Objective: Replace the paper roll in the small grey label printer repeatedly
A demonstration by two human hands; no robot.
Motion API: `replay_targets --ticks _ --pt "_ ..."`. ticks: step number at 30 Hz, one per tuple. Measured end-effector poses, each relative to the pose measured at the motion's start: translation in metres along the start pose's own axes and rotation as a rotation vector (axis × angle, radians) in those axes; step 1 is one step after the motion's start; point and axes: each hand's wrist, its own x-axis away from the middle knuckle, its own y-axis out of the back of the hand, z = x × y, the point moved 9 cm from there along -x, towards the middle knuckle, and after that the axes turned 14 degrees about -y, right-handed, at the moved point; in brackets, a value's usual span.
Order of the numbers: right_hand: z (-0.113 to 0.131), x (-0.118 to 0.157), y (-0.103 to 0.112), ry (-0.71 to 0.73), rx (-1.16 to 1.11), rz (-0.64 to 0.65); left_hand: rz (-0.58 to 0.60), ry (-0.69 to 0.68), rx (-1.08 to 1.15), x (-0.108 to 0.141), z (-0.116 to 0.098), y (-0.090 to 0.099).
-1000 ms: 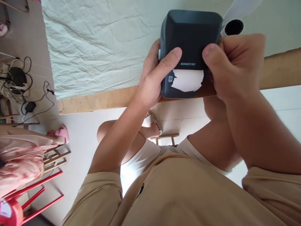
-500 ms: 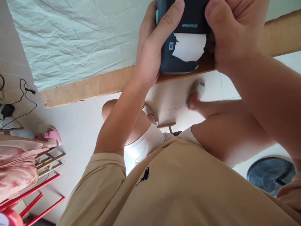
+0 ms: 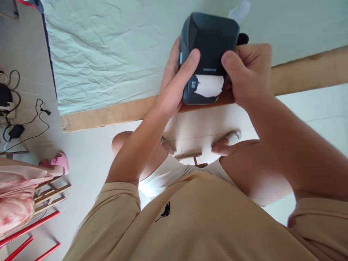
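Black printer (image 3: pixel 213 43), gripped by both curled hands (image 3: pixel 174 88) (image 3: pixel 250 78), overlaps wooden edge (image 3: pixel 116 113), cloth (image 3: pixel 108 54) spreading left.

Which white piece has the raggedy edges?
The paper at the near end of the black device, below its lettering. The other white piece, partly hidden beyond the device, shows no ragged edge.

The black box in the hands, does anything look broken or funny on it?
Yes: the white paper on the black box looks odd. Its left edge is ragged, as if torn. It sits below the lettering, between the left hand and right hand. I see no other damage, though the hands hide parts.
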Motion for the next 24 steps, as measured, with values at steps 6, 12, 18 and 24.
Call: replay_targets --ticks 6,12,18,24 --pt "0.001 0.004 -0.001 -0.043 -0.040 0.035 0.075 0.004 -0.028 -0.006 0.009 0.013" --pt "0.002 0.006 -0.003 -0.034 -0.110 0.099 -0.220 0.162 0.031 0.009 0.015 0.022" --pt "0.003 0.013 -0.008 -0.013 -0.073 0.174 -0.333 0.273 0.042 0.012 0.009 0.021" --pt "0.005 0.019 -0.001 0.000 0.005 0.065 -0.316 0.315 -0.025 0.014 0.013 0.026"
